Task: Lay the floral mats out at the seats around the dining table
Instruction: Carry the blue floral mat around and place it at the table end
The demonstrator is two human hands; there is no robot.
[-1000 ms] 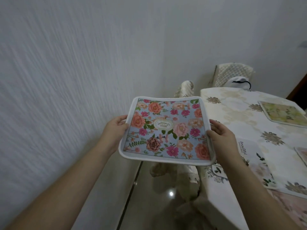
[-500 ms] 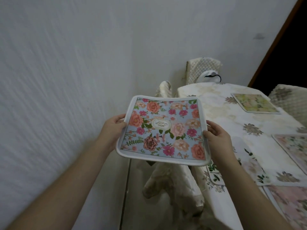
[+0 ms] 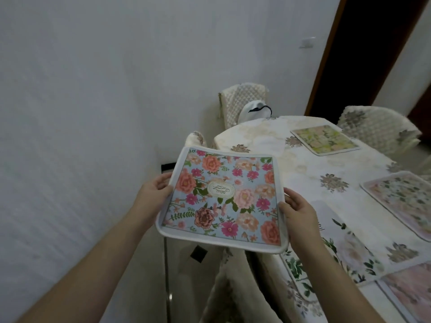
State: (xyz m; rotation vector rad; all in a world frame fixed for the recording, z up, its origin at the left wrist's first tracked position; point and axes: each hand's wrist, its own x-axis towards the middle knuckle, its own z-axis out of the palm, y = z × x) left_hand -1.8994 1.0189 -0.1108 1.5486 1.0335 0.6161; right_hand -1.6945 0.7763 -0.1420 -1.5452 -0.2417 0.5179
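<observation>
Roughly midway, I'd say: four mats [image 3: 325,141] down on the table [image 3: 263,138] at right; both hands, left hand [image 3: 152,197] and right hand [image 3: 298,212], fingers clamped on a blue mat [image 3: 221,199], unplaced.

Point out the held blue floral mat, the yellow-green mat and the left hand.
blue floral mat [image 3: 221,197]: head view, on its centre label.
yellow-green mat [image 3: 324,139]: head view, middle of its top.
left hand [image 3: 152,194]: head view, back of hand.

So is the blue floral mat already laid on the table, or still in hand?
In hand. The blue floral mat is spread flat, gripped at its side edges by the left hand and right hand, off the table.
</observation>
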